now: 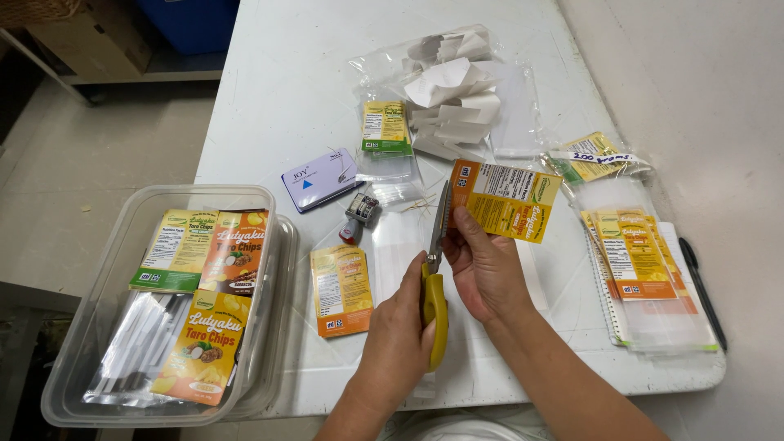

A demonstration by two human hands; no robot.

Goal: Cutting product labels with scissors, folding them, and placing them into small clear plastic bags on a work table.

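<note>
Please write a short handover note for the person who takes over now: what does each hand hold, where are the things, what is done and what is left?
Left hand: grip shut on the yellow-handled scissors, blades up at the label's left edge.
Right hand: holds the orange printed label above the white table.
Done, as it seems: paper offcuts lie in a heap at the far side; labels lie in the clear plastic bin at the left.
Left: the cut on the held label looks unfinished. One orange label lies near the left hand, and a stack of orange labels at the right.
</note>
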